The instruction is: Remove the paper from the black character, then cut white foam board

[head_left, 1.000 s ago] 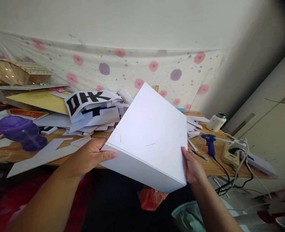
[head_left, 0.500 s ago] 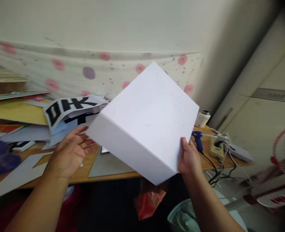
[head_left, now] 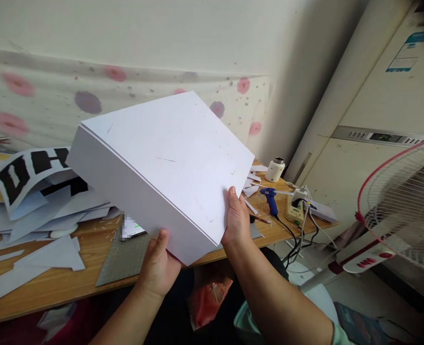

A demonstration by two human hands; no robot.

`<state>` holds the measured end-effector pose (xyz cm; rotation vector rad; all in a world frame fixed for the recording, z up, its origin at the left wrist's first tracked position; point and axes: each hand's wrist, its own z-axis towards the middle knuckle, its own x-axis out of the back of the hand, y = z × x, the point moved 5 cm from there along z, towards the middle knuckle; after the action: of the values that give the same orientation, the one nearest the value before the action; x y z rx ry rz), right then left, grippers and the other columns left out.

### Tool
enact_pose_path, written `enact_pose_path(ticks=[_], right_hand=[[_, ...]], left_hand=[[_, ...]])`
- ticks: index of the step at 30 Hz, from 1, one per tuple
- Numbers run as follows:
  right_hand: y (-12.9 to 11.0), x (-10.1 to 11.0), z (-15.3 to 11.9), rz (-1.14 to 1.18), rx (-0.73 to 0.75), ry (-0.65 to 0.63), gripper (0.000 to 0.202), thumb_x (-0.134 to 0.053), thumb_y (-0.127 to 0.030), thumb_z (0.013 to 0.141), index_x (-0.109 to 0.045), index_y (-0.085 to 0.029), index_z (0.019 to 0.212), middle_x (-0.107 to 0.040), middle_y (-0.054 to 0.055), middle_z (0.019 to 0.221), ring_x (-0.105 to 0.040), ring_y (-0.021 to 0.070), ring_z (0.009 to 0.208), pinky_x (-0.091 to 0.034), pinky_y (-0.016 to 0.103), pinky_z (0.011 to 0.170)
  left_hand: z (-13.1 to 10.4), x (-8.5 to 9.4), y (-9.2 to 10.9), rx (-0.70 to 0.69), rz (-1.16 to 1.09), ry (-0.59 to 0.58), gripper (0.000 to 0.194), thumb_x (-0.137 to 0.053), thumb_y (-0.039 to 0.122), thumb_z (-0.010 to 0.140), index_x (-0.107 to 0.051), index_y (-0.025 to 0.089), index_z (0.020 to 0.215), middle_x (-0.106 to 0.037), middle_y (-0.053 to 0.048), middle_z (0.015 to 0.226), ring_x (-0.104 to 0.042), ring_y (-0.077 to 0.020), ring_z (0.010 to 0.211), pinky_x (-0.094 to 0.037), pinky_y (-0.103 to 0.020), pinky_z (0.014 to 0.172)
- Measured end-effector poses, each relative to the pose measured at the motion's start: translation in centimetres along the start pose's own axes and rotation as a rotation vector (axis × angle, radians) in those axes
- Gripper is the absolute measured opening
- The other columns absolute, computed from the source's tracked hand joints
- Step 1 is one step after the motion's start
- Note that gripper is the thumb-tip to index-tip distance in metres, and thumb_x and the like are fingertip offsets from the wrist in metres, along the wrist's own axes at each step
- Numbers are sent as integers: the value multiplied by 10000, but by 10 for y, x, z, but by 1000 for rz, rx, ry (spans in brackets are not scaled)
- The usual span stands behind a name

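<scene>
A large white box (head_left: 165,163) with a few faint pencil marks on its top is held up in front of me, tilted, above the table edge. My left hand (head_left: 161,268) grips its near lower side, thumb up on the side wall and fingers hidden beneath. On the right corner, my right hand (head_left: 237,218) is closed with the thumb on the top face; its fingers are out of sight under the box. Below the box lies a grey cutting mat (head_left: 116,261), with a phone (head_left: 134,227) partly visible on it.
The wooden table (head_left: 46,292) bears paper scraps (head_left: 53,256) and a sheet with black letters (head_left: 32,167) at left. At right are a blue glue gun (head_left: 270,200), a white jar (head_left: 275,170) and a power strip (head_left: 294,211) with cables. A fan (head_left: 406,201) stands beside the table.
My left hand has gone from the box's left corner, fingers apart, to a grip on its near lower side. The box has turned, and the view has shifted to the right.
</scene>
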<state>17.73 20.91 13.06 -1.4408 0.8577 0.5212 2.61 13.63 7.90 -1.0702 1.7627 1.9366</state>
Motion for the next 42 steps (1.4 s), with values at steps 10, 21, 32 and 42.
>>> enact_pose_path(ticks=[10,21,32,42], right_hand=[[-16,4,3,-63,136,-8,337,-702,-266,716,-572,-205,1022,-724,44,1007,-682,191,903,-524,403,904],[-31,-9,-5,-163,247,-78,352,-715,-323,711,-591,-191,1013,-718,63,1013,-673,190,855,-527,413,865],[-6,-25,-19,35,-201,-187,346,-664,-397,806,-625,-193,1083,-734,79,1050,-696,249,954,-573,423,849],[20,-15,-19,41,-457,-98,234,-593,-307,899,-642,-138,1053,-762,56,866,-721,211,745,-590,396,805]], left_hand=[[-24,6,13,52,177,76,706,-855,308,614,-581,311,1265,-733,-10,1058,-693,-197,927,-582,-238,742],[-29,4,13,86,53,35,679,-860,259,585,-611,320,1214,-740,24,951,-692,-172,817,-593,-239,684],[-30,0,42,-70,234,35,711,-856,293,599,-591,321,1258,-734,-9,1039,-657,-294,1055,-579,-415,887],[-47,-12,56,-27,331,-90,490,-829,254,595,-708,278,1069,-741,-66,1038,-557,-382,1225,-577,-479,911]])
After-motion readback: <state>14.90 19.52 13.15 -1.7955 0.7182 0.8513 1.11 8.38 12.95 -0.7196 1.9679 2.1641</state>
